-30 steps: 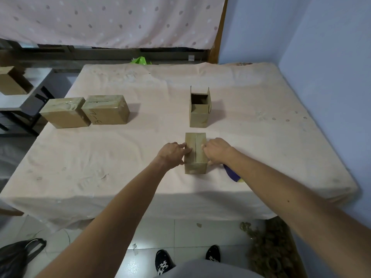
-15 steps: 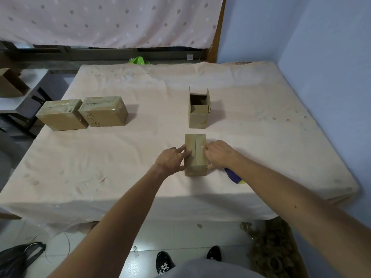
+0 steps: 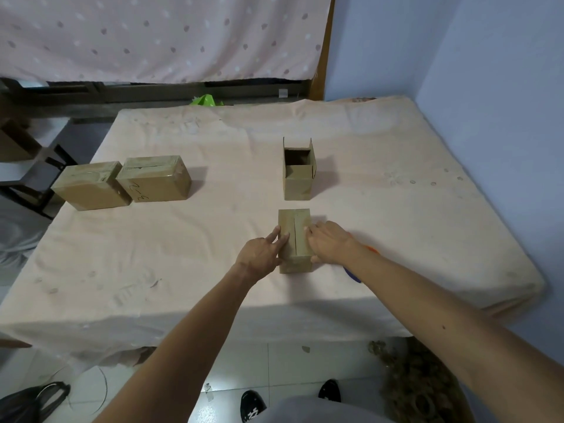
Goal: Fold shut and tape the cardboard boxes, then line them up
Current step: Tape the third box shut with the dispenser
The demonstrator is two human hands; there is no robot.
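Note:
A small cardboard box [image 3: 295, 222] stands near the table's front edge with its two top flaps folded together, the seam running away from me. My left hand [image 3: 262, 254] lies against its left side, straight fingers pressing the left flap. My right hand [image 3: 331, 245] rests over the right edge, fingertips pressing the right flap and thumb along the near side. Just behind it stands a second box [image 3: 297, 184] with its flaps up and its top open. Two closed, taped boxes [image 3: 88, 189] [image 3: 154, 180] sit side by side at the table's left.
A blue and orange object [image 3: 351, 273] lies mostly hidden under my right forearm. The table [image 3: 213, 270] wears a pale peach cloth. A blue wall runs close along the right side. A dark stool [image 3: 42, 175] stands off the left edge.
My left hand's fingers have straightened from a curled pose and now lie on the left flap. The right hand and the box have barely moved.

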